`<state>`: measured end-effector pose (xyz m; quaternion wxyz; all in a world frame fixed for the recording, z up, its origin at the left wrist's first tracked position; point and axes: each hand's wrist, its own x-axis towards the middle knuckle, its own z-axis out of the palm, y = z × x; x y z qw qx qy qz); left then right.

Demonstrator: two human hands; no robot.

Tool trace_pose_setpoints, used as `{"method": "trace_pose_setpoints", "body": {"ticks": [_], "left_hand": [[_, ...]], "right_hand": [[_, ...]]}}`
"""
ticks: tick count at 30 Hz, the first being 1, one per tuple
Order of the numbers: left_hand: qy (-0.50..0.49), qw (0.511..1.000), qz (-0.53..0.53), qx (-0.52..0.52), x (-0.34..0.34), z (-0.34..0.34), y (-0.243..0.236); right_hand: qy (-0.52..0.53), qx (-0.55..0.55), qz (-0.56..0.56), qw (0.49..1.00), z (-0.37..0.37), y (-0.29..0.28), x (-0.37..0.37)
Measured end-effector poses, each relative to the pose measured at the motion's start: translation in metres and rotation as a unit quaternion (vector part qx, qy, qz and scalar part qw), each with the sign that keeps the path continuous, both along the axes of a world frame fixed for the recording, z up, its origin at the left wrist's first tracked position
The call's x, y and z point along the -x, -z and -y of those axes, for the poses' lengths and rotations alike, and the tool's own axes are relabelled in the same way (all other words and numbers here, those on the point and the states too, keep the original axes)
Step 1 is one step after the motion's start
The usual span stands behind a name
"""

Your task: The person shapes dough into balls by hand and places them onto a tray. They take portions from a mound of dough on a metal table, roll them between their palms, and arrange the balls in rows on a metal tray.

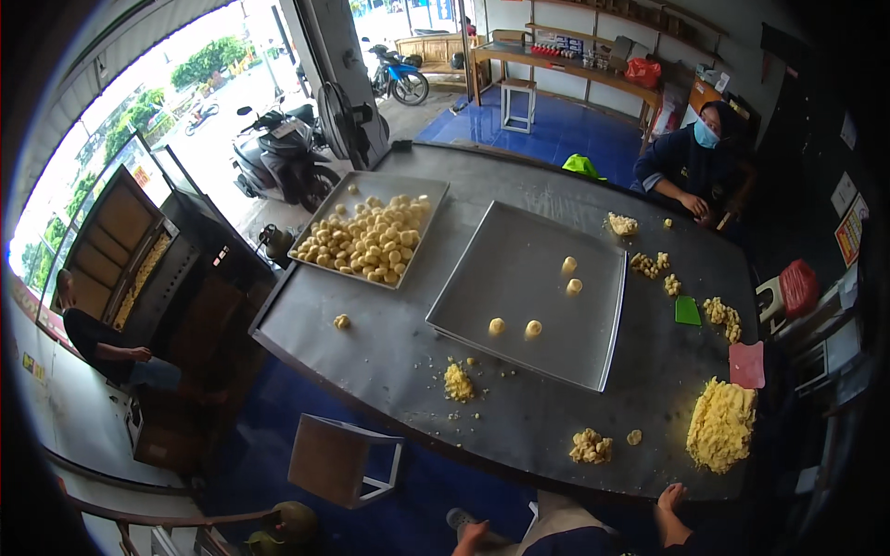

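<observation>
At the bottom edge, my left hand (473, 532) hangs below the table by my leg, fingers curled; what they hold, if anything, is hidden. My right hand (669, 500) has its fingers curled at the near edge of the metal table (519, 431). Just above it lies a large yellow crumbly dough mound (718, 426); left of that are a dough cluster (591, 446) and a small flattened piece (634, 435). The central tray (510, 259) bears several dough balls (569, 265). A fuller tray (431, 199) of many balls stands at the back left.
A co-worker (686, 162) in a mask works at the far right corner near green (687, 311) and pink scrapers (746, 365). Another person (97, 338) is beside an oven (144, 259) at left. A stool (324, 459) stands below the table; scooters (287, 162) are parked outside.
</observation>
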<state>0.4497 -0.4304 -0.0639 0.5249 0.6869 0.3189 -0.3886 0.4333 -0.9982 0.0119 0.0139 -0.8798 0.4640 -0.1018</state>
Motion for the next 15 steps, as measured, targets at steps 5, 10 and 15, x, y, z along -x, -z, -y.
{"method": "trace_pose_setpoints", "body": {"ticks": [5,10,15], "left_hand": [[0.102,0.992,0.071,0.008,-0.008,0.081,0.038],[0.125,0.988,0.091,0.002,-0.022,0.124,0.078],[0.138,0.985,0.105,-0.014,-0.043,0.144,0.106]], "right_hand": [[-0.054,-0.009,-0.017,0.998,-0.018,-0.009,-0.017],[-0.097,-0.029,-0.031,0.994,-0.038,-0.036,-0.033],[-0.101,0.034,-0.075,0.991,-0.025,-0.018,-0.034]]}}
